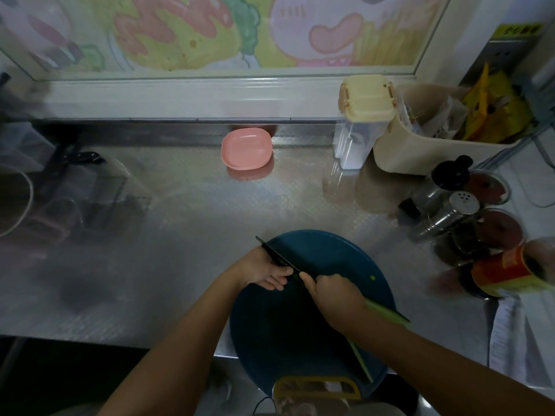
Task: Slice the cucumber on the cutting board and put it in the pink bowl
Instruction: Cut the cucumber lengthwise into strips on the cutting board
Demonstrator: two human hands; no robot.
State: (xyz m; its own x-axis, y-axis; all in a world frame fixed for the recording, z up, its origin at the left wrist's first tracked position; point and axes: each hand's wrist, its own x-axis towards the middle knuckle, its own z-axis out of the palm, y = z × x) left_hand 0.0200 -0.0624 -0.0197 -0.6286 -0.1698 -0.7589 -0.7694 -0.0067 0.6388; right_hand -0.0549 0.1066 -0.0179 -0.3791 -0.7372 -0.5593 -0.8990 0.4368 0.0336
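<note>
A round dark blue cutting board (327,253) lies at the counter's front edge. My right hand (336,298) grips the green handle of a black-bladed knife (277,258), whose blade slants up and left across the board. My left hand (264,270) rests on the board's left edge, fingers curled right beside the blade; what lies under them is hidden in the dark. A long green cucumber strip (360,363) lies on the board's lower right, and a small green bit (372,278) sits near the right rim. The pink bowl (247,148) stands empty at the back of the counter.
A clear container with a yellow lid (360,115) and a beige bin (420,145) stand at the back right. Shakers, jars and a red can (504,271) crowd the right side. Dark clear containers (75,187) sit on the left. A yellow handle (315,385) sticks out at the board's front.
</note>
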